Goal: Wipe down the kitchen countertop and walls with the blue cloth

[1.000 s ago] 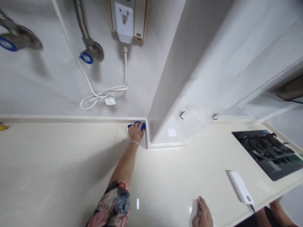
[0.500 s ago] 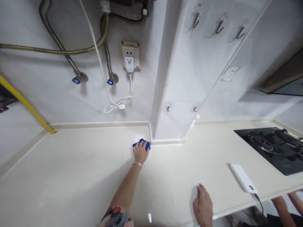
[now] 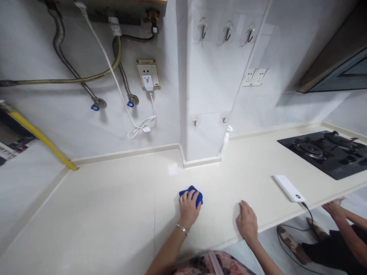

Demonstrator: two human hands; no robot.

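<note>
My left hand [image 3: 189, 210], with a bracelet at the wrist, presses a bunched blue cloth [image 3: 191, 189] onto the cream countertop [image 3: 114, 202], in front of the wall column. The fingers are curled over the cloth and hide part of it. Further right, near the counter's front edge, my right hand [image 3: 247, 222] rests on the surface. Its fingers are curled together, and nothing shows in them.
A white power bank [image 3: 288, 188] with a black cable lies near the front edge. Behind it is a black gas hob [image 3: 323, 151]. A white spray bottle [image 3: 226, 139] stands beside the column [image 3: 210, 141]. Another person's hands [image 3: 334, 210] are at lower right. A yellow pipe [image 3: 43, 139] rises at left.
My left hand has moved the blue cloth from the column's corner to the right and toward me. My right hand stays on the counter. The camera view has shifted.
</note>
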